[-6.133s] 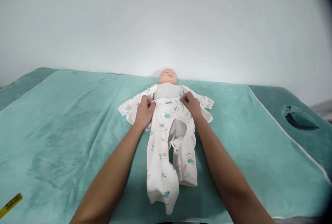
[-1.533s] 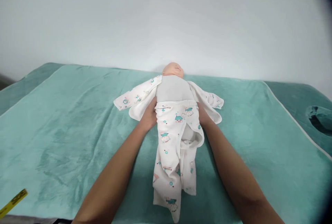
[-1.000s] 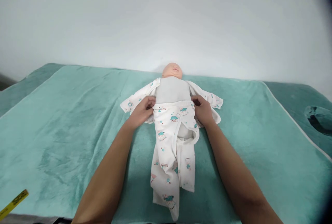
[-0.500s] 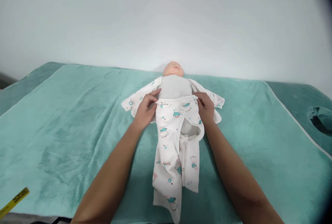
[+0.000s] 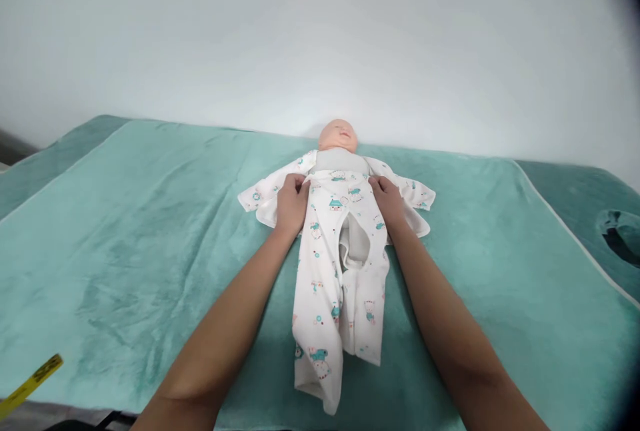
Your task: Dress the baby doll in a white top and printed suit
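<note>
A baby doll (image 5: 338, 135) lies on its back, head toward the wall. White printed baby pants (image 5: 325, 271) cover its legs and belly, with an opening at the crotch. At the waistband's left side, my left hand (image 5: 293, 203) is closed on the pants' edge. My right hand (image 5: 387, 201) pinches the waistband at the opposite side. A matching printed jacket (image 5: 273, 190) lies spread open beneath the doll, its sleeves out to both sides. The grey torso (image 5: 340, 160) shows only above the waistband.
A green plush cover (image 5: 150, 251) lies over the bed-like surface, with a white wall (image 5: 320, 38) behind it. A yellow printed strip (image 5: 33, 384) is at the lower left. At the far right is a dark opening (image 5: 623, 238) in the surface.
Both hands have drawn the waistband up the doll's torso, covering more of the grey body. The crotch opening has moved up and narrowed. My left fingers have closed in on the waistband.
</note>
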`<move>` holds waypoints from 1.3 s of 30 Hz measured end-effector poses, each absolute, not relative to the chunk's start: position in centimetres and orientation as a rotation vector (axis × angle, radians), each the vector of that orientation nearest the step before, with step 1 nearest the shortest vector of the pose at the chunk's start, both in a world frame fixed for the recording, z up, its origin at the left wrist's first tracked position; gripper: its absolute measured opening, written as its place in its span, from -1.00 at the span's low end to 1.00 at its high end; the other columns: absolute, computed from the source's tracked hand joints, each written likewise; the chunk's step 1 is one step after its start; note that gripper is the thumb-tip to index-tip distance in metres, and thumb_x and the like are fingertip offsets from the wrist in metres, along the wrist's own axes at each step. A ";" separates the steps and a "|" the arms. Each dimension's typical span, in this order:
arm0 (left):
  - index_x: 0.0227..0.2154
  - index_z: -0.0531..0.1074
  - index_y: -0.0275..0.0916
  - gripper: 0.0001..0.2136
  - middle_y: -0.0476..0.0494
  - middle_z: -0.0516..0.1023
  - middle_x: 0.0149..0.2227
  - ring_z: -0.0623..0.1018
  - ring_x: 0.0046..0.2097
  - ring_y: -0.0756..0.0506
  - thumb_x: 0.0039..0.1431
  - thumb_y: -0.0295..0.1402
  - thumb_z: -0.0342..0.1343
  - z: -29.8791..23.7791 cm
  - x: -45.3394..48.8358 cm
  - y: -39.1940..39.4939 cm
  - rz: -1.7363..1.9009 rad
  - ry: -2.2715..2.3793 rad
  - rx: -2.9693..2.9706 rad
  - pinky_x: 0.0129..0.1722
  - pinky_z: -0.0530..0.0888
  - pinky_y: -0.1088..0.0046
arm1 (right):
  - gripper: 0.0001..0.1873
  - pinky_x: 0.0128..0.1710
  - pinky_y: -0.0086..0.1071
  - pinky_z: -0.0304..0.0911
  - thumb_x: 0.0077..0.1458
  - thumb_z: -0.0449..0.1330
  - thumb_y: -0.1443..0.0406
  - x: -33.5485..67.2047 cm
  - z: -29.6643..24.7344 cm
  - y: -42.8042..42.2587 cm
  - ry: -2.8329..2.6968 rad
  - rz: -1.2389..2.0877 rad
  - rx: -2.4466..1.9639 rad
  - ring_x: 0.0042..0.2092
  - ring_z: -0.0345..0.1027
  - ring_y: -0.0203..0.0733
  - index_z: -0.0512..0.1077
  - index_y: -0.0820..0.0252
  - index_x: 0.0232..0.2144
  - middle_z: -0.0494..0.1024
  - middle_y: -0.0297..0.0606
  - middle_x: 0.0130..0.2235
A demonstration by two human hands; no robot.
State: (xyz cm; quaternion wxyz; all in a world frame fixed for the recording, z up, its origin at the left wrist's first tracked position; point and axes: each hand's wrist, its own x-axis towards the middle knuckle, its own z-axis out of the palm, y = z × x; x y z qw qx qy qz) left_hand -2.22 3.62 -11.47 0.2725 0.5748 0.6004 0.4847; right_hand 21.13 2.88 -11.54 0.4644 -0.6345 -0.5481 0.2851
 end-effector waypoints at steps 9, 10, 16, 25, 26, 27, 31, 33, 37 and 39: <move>-0.22 0.49 -0.21 -0.78 -0.28 0.34 0.23 0.34 0.25 -0.22 0.36 -0.23 -0.01 -10.8 -3.0 3.3 1.395 1.609 2.093 0.26 0.29 0.14 | -0.78 0.02 -0.26 0.22 0.12 0.22 0.10 21.0 -11.3 2.3 -1.395 0.615 -1.198 0.00 0.35 -0.11 0.42 0.11 -0.34 0.53 -0.19 0.01; -0.22 0.49 -0.21 -0.76 -0.27 0.27 0.30 0.23 0.34 -0.25 0.37 -0.22 -0.03 -10.9 -3.1 3.4 1.356 1.640 2.167 0.32 0.20 0.08 | -0.80 0.04 -0.25 0.21 0.13 0.21 0.11 21.0 -11.2 2.3 -1.421 0.639 -1.180 0.03 0.35 -0.10 0.41 0.11 -0.36 0.52 -0.19 0.05; -0.21 0.49 -0.17 -0.70 -0.18 0.26 0.36 0.06 0.43 -0.29 0.40 -0.18 -0.11 -11.5 -3.3 3.9 1.120 1.813 2.247 0.38 -0.04 -0.10 | -0.77 -0.12 -0.28 0.22 0.12 0.20 0.08 20.9 -10.6 3.8 -1.425 0.636 -1.396 -0.20 0.35 -0.13 0.44 0.11 -0.38 0.56 -0.32 -0.29; -0.18 0.50 -0.21 -0.68 -0.31 0.54 0.01 0.48 0.06 -0.30 0.40 -0.22 -0.15 -9.5 -3.2 5.6 0.814 2.069 2.205 0.09 0.30 0.11 | -0.71 -0.26 -0.30 0.08 0.13 0.16 0.03 20.0 -10.1 6.6 -1.418 0.528 -1.718 -0.30 0.28 -0.15 0.29 0.08 -0.45 0.48 -0.35 -0.39; -0.21 0.50 -0.22 -0.67 -0.32 0.56 -0.05 0.49 0.03 -0.31 0.40 -0.24 -0.16 -9.2 -3.1 6.1 0.772 2.102 2.197 0.05 0.31 0.11 | -0.70 -0.26 -0.30 0.07 0.14 0.16 0.03 20.0 -10.2 6.6 -1.408 0.525 -1.718 -0.31 0.27 -0.15 0.28 0.08 -0.44 0.48 -0.36 -0.39; -0.23 0.49 -0.23 -0.67 -0.33 0.57 -0.10 0.51 0.00 -0.31 0.40 -0.25 -0.17 -9.0 -3.1 6.7 0.737 2.131 2.188 0.03 0.31 0.11 | -0.70 -0.27 -0.31 0.07 0.14 0.16 0.03 20.0 -10.3 6.6 -1.399 0.519 -1.719 -0.31 0.27 -0.15 0.27 0.08 -0.44 0.48 -0.36 -0.40; -0.26 0.45 -0.25 -0.70 -0.33 0.57 -0.21 0.53 -0.11 -0.32 0.39 -0.30 -0.19 -9.1 -2.9 8.2 0.724 2.190 2.127 -0.05 0.32 0.11 | -0.73 -0.29 -0.32 0.06 0.16 0.15 0.06 20.0 -10.6 6.7 -1.352 0.485 -1.742 -0.33 0.26 -0.16 0.27 0.07 -0.43 0.46 -0.39 -0.42; -0.22 0.42 -0.22 -0.78 -0.29 0.57 -0.20 0.52 -0.09 -0.31 0.36 -0.28 -0.11 -9.5 -3.0 8.3 0.832 2.161 2.100 -0.05 0.33 0.12 | -0.73 -0.29 -0.32 0.07 0.15 0.16 0.07 20.0 -10.8 6.7 -1.304 0.463 -1.738 -0.33 0.26 -0.17 0.27 0.08 -0.44 0.45 -0.39 -0.43; -0.17 0.39 -0.17 -0.90 -0.23 0.52 -0.06 0.44 0.04 -0.27 0.26 -0.34 0.08 -10.3 -3.2 8.0 1.141 1.938 2.146 0.04 0.33 0.15 | -0.69 -0.28 -0.32 0.10 0.12 0.18 0.03 20.0 -10.9 6.5 -1.328 0.404 -1.694 -0.33 0.27 -0.17 0.26 0.08 -0.46 0.45 -0.37 -0.43; -0.18 0.39 -0.17 -0.90 -0.24 0.49 0.00 0.39 0.11 -0.26 0.25 -0.38 0.10 -10.5 -3.3 7.6 1.259 1.851 2.210 0.11 0.30 0.14 | -0.68 -0.27 -0.31 0.11 0.14 0.16 0.01 20.1 -10.9 6.1 -1.394 0.351 -1.693 -0.33 0.27 -0.17 0.27 0.09 -0.45 0.46 -0.35 -0.42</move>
